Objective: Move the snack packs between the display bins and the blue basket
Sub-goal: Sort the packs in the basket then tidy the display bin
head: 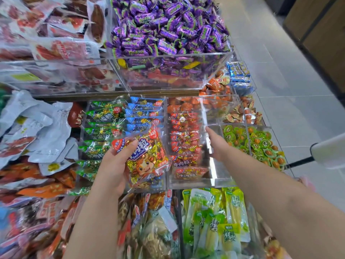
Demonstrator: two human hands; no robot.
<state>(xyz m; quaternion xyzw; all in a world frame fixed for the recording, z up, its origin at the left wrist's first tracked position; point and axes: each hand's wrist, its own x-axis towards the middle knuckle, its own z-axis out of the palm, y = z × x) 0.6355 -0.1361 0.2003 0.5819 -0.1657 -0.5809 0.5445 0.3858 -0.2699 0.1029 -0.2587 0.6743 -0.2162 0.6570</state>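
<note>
Left grip (113, 165) holds beef pack (145, 157), right grip (217, 144) straight-fingered, empty, in the bin (212, 171); likely best: slot pack into bin's bare right side, label up.

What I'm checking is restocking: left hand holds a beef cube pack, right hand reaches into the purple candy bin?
No. Head view: right hand reaches into the clear bin of red packs, below the purple candy bin; left hand does hold the beef cube pack.
</note>
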